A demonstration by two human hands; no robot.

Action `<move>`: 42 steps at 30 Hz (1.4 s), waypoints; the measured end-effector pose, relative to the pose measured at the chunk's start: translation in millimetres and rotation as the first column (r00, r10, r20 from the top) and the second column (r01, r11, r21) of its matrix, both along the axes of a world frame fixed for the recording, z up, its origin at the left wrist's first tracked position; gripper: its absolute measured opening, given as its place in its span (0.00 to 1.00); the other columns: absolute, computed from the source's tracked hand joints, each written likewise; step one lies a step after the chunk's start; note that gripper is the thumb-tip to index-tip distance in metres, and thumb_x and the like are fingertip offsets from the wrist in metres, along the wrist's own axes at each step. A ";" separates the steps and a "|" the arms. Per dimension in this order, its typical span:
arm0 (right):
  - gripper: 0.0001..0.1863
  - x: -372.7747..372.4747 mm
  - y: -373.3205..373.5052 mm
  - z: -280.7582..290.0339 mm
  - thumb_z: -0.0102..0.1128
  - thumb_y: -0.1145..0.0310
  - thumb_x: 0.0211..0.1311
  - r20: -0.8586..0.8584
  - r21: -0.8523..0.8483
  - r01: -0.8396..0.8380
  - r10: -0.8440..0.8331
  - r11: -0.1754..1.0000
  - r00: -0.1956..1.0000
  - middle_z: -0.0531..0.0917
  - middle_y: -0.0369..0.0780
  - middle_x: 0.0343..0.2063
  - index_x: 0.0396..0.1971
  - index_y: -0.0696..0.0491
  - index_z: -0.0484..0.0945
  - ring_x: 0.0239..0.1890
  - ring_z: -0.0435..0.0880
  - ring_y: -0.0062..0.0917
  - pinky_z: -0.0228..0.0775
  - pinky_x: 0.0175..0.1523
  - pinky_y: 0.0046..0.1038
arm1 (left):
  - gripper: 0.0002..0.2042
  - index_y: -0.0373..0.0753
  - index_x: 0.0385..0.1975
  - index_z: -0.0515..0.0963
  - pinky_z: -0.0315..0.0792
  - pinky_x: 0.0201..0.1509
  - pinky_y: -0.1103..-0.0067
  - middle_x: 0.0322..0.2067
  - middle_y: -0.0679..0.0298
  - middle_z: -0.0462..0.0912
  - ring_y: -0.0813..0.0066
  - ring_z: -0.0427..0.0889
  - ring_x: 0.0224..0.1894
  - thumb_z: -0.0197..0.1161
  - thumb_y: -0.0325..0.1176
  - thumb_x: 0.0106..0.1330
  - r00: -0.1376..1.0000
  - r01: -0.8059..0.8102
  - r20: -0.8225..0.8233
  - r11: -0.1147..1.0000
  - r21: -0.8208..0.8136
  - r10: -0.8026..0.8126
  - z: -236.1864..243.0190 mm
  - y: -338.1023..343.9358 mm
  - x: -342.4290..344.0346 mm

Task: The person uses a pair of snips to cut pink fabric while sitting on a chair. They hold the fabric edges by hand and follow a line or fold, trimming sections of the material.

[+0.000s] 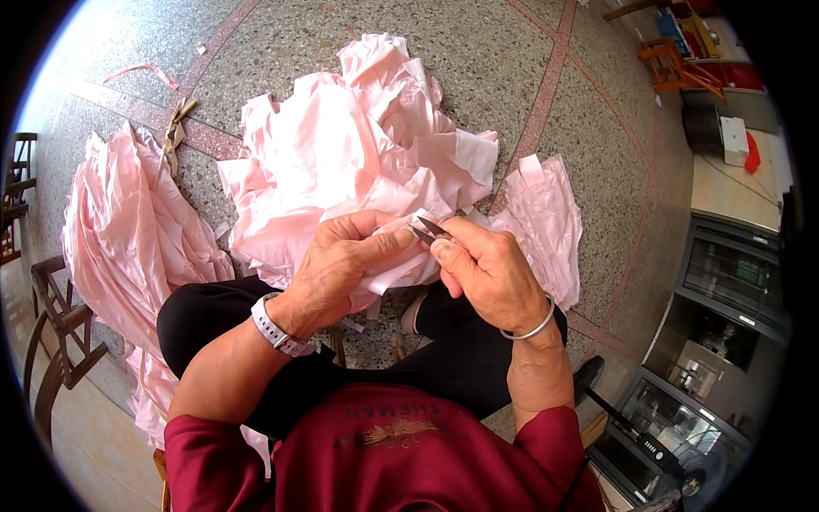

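My left hand [348,260] pinches a folded edge of pale pink fabric [324,145] between thumb and fingers, in the middle of the view. Close against it, my right hand [482,269] grips small dark thread snips [426,229], whose pointed blades sit at the pinched cloth. A large crumpled heap of the same fabric spreads in front of me over my lap. More pink cloth [145,222] hangs in long folds at the left, and another piece [546,230] lies to the right of my hands.
Wooden chairs [68,311] stand at the left. At the right are a grey cabinet with glass doors [725,273], a fan [691,474] and an orange stool [674,68]. A red string [141,68] and brown strips [177,128] lie on the speckled floor [452,51].
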State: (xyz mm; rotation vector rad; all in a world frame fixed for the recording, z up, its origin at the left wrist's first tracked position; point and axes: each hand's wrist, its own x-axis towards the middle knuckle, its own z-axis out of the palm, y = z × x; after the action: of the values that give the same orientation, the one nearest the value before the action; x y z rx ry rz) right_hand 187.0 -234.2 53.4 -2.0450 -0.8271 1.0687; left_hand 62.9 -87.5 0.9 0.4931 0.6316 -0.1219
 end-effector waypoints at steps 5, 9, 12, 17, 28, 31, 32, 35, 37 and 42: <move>0.11 -0.9 -0.1 -6.2 0.53 0.68 0.69 -0.061 0.039 0.043 -0.041 0.998 0.997 0.75 0.41 0.13 0.28 0.58 0.72 0.16 0.76 0.26 0.66 0.24 0.31 | 0.07 0.31 0.38 0.81 0.80 0.41 0.79 0.37 0.57 0.85 0.73 0.85 0.37 0.62 0.28 0.67 0.999 0.014 0.042 0.999 -0.044 -0.012 -6.2 1.5 -4.7; 0.12 0.3 1.1 -6.1 0.53 0.67 0.69 -0.087 0.049 0.055 -0.051 0.997 0.995 0.75 0.39 0.12 0.27 0.58 0.72 0.16 0.75 0.22 0.64 0.23 0.28 | 0.07 0.31 0.37 0.81 0.80 0.40 0.78 0.36 0.57 0.85 0.73 0.85 0.36 0.60 0.28 0.68 0.998 -0.016 0.053 0.993 -0.121 0.023 -3.2 4.0 -5.4; 0.13 4.3 -1.3 -10.6 0.53 0.66 0.70 -0.142 0.084 0.050 -0.038 0.995 0.989 0.74 0.35 0.12 0.25 0.58 0.72 0.16 0.72 0.17 0.62 0.22 0.25 | 0.07 0.32 0.37 0.81 0.80 0.40 0.78 0.36 0.57 0.85 0.72 0.85 0.35 0.59 0.28 0.68 0.993 -0.038 0.105 0.983 -0.182 0.058 -8.2 4.4 -6.8; 0.14 10.6 -1.8 -13.0 0.51 0.66 0.71 -0.547 0.054 0.180 -0.122 0.982 0.828 0.73 0.31 0.13 0.27 0.57 0.74 0.14 0.65 0.09 0.53 0.18 0.16 | 0.07 0.32 0.37 0.81 0.79 0.38 0.81 0.34 0.59 0.85 0.76 0.84 0.33 0.59 0.28 0.68 0.993 -0.051 0.100 0.997 -0.065 0.057 -0.4 -1.3 -6.5; 0.16 5.1 -3.4 -14.3 0.54 0.61 0.71 -0.697 0.256 0.242 0.006 0.936 0.717 0.71 0.35 0.13 0.31 0.61 0.73 0.12 0.62 0.12 0.51 0.16 0.17 | 0.06 0.37 0.37 0.81 0.70 0.23 0.87 0.27 0.67 0.83 0.84 0.78 0.23 0.60 0.32 0.68 0.989 0.139 -0.010 0.913 0.383 -0.146 -14.7 -2.5 -6.5; 0.17 22.2 -7.3 -14.4 0.53 0.61 0.71 -0.698 0.391 0.394 -0.011 0.832 0.716 0.67 0.34 0.12 0.33 0.62 0.71 0.11 0.59 0.12 0.49 0.15 0.17 | 0.08 0.35 0.36 0.81 0.67 0.18 0.86 0.23 0.65 0.82 0.84 0.75 0.18 0.62 0.34 0.67 0.993 0.117 -0.048 0.956 0.270 -0.108 -2.3 0.3 -4.9; 0.16 25.8 -7.4 -13.2 0.51 0.61 0.72 -0.701 0.364 0.444 -0.072 0.819 0.709 0.67 0.35 0.13 0.33 0.61 0.71 0.11 0.59 0.12 0.48 0.15 0.17 | 0.08 0.35 0.36 0.81 0.67 0.18 0.86 0.23 0.65 0.82 0.84 0.75 0.18 0.62 0.34 0.67 0.993 0.116 -0.046 0.956 0.270 -0.108 -3.6 0.3 -5.1; 0.14 22.8 -3.9 -13.7 0.54 0.62 0.71 -0.657 0.353 0.495 -0.166 0.794 0.735 0.68 0.33 0.14 0.33 0.59 0.72 0.12 0.58 0.10 0.47 0.16 0.16 | 0.09 0.34 0.36 0.81 0.65 0.14 0.85 0.22 0.64 0.81 0.83 0.74 0.15 0.62 0.35 0.66 0.991 0.129 -0.078 0.956 0.262 -0.112 -6.4 0.6 -5.4; 0.10 16.1 0.1 -16.1 0.63 0.66 0.65 -0.260 0.393 0.328 -0.238 0.859 0.936 0.72 0.28 0.19 0.33 0.57 0.76 0.20 0.66 0.08 0.56 0.24 0.13 | 0.09 0.34 0.36 0.81 0.65 0.14 0.85 0.22 0.63 0.82 0.83 0.75 0.15 0.62 0.35 0.67 0.996 0.088 -0.047 0.968 0.236 -0.079 -5.6 -1.1 -4.3; 0.09 3.8 10.0 -21.5 0.65 0.68 0.62 -0.131 0.241 0.245 -0.219 0.939 0.967 0.75 0.29 0.21 0.34 0.57 0.76 0.22 0.66 0.10 0.60 0.26 0.18 | 0.08 0.34 0.35 0.80 0.66 0.13 0.85 0.22 0.63 0.82 0.82 0.75 0.15 0.62 0.33 0.66 0.995 0.081 -0.069 0.973 0.214 -0.067 -3.0 -4.2 -1.8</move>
State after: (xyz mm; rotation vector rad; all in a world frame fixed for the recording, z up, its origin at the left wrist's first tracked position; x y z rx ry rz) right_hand 190.8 -224.2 31.9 -1.8025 -0.6175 0.8782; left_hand 61.2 -91.8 -2.1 0.7265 0.6908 -0.1401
